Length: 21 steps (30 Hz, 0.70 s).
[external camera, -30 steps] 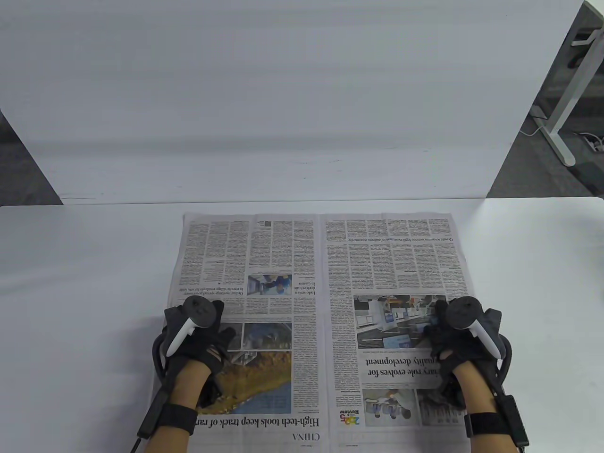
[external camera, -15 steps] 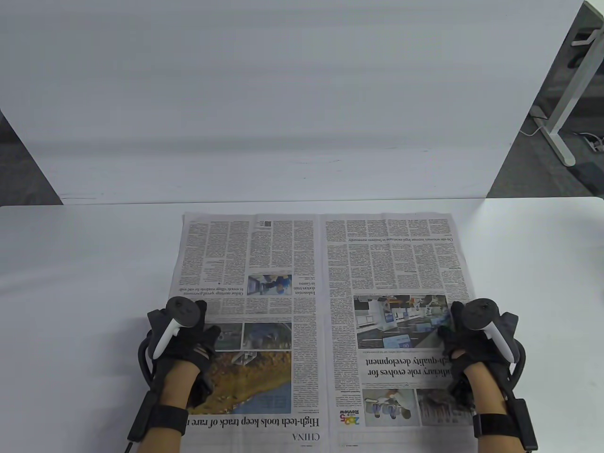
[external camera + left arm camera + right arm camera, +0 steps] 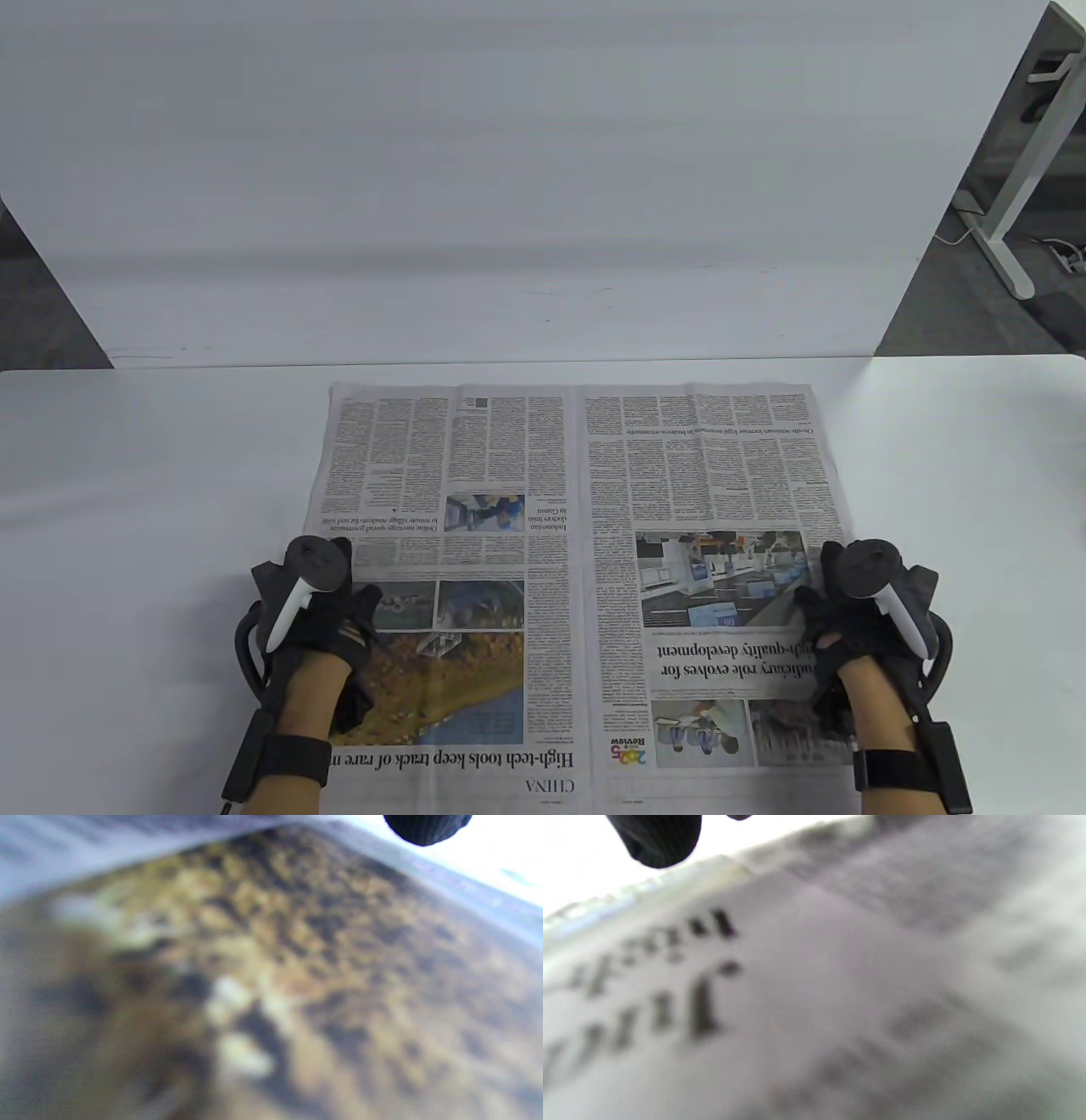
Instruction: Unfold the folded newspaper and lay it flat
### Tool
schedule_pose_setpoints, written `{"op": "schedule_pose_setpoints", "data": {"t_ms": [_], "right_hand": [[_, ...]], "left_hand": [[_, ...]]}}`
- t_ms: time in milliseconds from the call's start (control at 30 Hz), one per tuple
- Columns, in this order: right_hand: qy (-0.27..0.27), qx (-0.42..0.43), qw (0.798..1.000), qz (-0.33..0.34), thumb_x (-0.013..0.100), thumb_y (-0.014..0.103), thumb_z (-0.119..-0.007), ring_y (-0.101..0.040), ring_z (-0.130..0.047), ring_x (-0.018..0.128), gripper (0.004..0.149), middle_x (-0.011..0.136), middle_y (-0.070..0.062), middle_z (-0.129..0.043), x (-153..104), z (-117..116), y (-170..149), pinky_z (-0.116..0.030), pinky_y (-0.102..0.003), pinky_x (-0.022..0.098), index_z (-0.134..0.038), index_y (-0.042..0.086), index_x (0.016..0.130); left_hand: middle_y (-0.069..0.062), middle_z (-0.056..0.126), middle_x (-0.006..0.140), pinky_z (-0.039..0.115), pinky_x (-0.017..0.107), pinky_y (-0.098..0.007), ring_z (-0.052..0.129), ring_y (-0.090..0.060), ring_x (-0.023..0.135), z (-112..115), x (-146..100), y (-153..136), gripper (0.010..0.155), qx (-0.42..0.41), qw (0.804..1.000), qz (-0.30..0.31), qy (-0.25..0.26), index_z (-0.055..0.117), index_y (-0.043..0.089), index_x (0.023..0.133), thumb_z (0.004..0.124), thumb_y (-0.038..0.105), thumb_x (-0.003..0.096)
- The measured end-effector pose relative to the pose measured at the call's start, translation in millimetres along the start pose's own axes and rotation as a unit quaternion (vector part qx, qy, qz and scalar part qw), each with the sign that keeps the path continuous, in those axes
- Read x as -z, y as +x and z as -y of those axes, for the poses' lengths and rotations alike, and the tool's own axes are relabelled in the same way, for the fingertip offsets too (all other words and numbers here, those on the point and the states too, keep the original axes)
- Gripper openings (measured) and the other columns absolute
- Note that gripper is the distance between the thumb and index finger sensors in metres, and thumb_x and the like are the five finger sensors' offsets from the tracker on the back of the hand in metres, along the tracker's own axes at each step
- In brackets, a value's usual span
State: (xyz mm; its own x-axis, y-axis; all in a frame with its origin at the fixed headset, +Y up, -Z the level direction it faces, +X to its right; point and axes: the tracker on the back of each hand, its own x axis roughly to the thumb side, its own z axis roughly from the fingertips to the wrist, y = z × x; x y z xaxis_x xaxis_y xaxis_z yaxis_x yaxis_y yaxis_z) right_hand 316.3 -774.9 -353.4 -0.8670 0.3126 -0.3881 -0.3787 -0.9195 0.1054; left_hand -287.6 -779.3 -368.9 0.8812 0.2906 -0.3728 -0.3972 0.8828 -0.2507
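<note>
The newspaper [image 3: 577, 543] lies spread open as a two-page sheet on the white table [image 3: 127, 509], its centre fold running front to back. My left hand [image 3: 335, 628] rests palm down on the near left edge of the paper, over the yellow-brown photo. My right hand [image 3: 840, 628] rests palm down on the near right edge, beside the headline. The left wrist view shows the blurred yellow-brown photo [image 3: 271, 984] close up with one fingertip [image 3: 424, 827] at the top. The right wrist view shows blurred print [image 3: 814, 1005] and a fingertip [image 3: 657, 840] at the top left.
A white backboard [image 3: 509, 170] stands upright behind the table. A desk leg [image 3: 1010, 212] and cables are on the floor at the far right. Bare table surface lies left and right of the paper.
Both hands have slid outward across the paper: the left hand to the left, the right hand to the right. The paper stays flat in place.
</note>
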Motion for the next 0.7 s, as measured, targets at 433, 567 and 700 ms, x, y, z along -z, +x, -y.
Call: {"op": "schedule_pose_setpoints", "data": {"t_ms": [433,567,700], "right_hand": [[0.059,-0.024,0.993,0.101,0.046,0.050,-0.073,-0.055,-0.042,0.101,0.064,0.114,-0.018,-0.055,-44,12,65,-0.032,-0.078,0.061,-0.065,0.019,0.102],[0.083,-0.029,0.990,0.108,0.046,0.049,-0.073,-0.057,-0.053,0.097,0.063,0.109,-0.022,-0.065,-52,14,73,-0.038,-0.077,0.061,-0.072,0.015,0.099],[0.118,-0.015,0.987,0.108,0.046,0.049,-0.073,-0.059,-0.056,0.095,0.062,0.107,-0.025,-0.068,-55,10,73,-0.043,-0.076,0.061,-0.073,0.013,0.098]], "left_hand": [[-0.018,0.045,0.115,0.045,0.072,-0.069,0.049,-0.054,0.105,-14,-59,87,0.065,0.096,0.981,0.166,0.022,0.050,0.028,0.107,0.068,0.048,0.0478],[-0.021,0.061,0.109,0.052,0.070,-0.066,0.061,-0.050,0.102,-4,-66,98,0.062,0.120,0.979,0.164,-0.024,0.059,0.024,0.105,0.068,0.047,0.0476],[-0.021,0.070,0.105,0.057,0.068,-0.064,0.070,-0.049,0.098,5,-66,100,0.061,0.126,0.978,0.160,-0.054,0.063,0.022,0.103,0.068,0.047,0.0474]]}}
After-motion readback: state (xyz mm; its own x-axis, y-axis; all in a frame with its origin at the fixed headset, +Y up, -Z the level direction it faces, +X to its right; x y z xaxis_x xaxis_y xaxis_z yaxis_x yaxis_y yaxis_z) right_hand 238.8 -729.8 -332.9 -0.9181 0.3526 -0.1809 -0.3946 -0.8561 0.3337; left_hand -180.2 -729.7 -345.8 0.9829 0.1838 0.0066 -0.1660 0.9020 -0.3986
